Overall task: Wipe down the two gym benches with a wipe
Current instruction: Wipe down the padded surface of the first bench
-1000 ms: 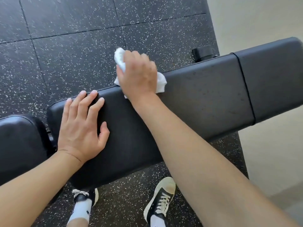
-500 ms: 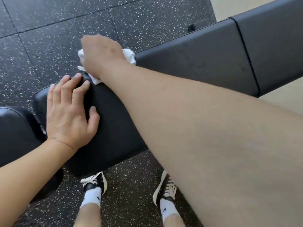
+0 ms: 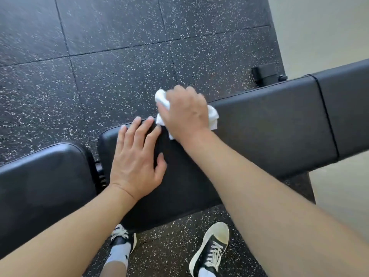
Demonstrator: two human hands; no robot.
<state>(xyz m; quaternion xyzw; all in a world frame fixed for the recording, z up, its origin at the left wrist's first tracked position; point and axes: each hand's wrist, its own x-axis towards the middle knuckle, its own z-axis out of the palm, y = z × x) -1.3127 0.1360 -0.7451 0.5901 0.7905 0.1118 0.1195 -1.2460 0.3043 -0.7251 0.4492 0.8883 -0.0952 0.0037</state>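
Observation:
A long black padded bench runs from the middle of the view to the right edge, with a seam near its right end. My right hand grips a crumpled white wipe and presses it on the bench's far edge. Most of the wipe is hidden under the fingers. My left hand lies flat on the bench's left end, fingers straight and spread, just left of the wipe. A second black pad sits at the lower left, apart from the first by a narrow gap.
Black speckled rubber floor tiles lie beyond the bench. A black bench foot shows at the far side, upper right. A pale floor borders the tiles on the right. My two sneakers stand below the bench.
My right hand with the wipe swept left along the bench's far edge toward the left hand, then came back a little to the right. My left hand stayed flat on the bench end.

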